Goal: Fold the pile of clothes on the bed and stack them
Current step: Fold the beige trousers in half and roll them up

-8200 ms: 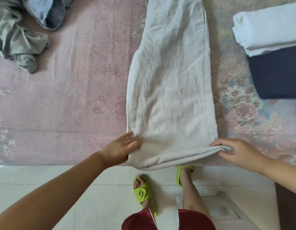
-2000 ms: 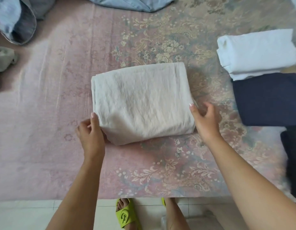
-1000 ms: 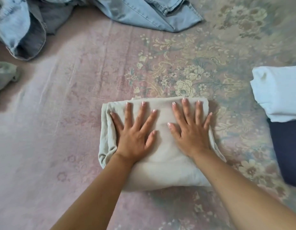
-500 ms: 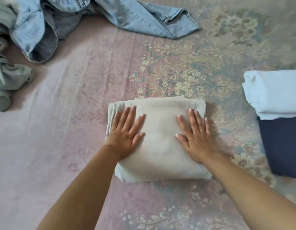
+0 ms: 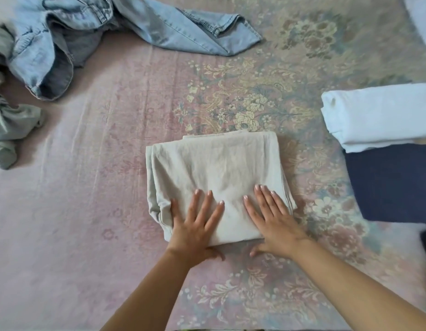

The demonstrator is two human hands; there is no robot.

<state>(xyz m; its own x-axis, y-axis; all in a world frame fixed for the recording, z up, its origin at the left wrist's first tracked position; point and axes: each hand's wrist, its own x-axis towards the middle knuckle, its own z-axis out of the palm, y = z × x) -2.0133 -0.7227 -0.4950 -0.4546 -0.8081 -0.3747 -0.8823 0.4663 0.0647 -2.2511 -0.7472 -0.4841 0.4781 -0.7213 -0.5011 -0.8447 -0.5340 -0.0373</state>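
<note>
Hands: while both lie flat with straight fingers on the near part of the folded garment, the left hand [image 5: 195,225] and the right hand [image 5: 273,218] stay a little apart, pressing down and gripping nothing; each thumb hangs off the near edge toward the sheet.
Beige folded trousers [image 5: 214,170]: they lie in the middle of the bed, folded to a thick rectangle, layered edges showing at the left and right sides.
How it will handle: likely light, soft and limp, with a crumpled linen-like weave; the layers will probably slide or spring open if lifted by one corner.
Where to hold: I judge it best to slip the fingers under the two side edges with the thumbs on top, so the whole bundle lifts as one.
Floral bedsheet [image 5: 87,211]: it gives under pressure, so the fingers should get beneath easily.
Stack at right: a navy folded garment [image 5: 389,182] with a white folded garment [image 5: 374,115] just behind it, touching; the likely destination.
Still unfolded, far left: a grey-green garment [image 5: 9,130] and light blue jeans [image 5: 63,41].
</note>
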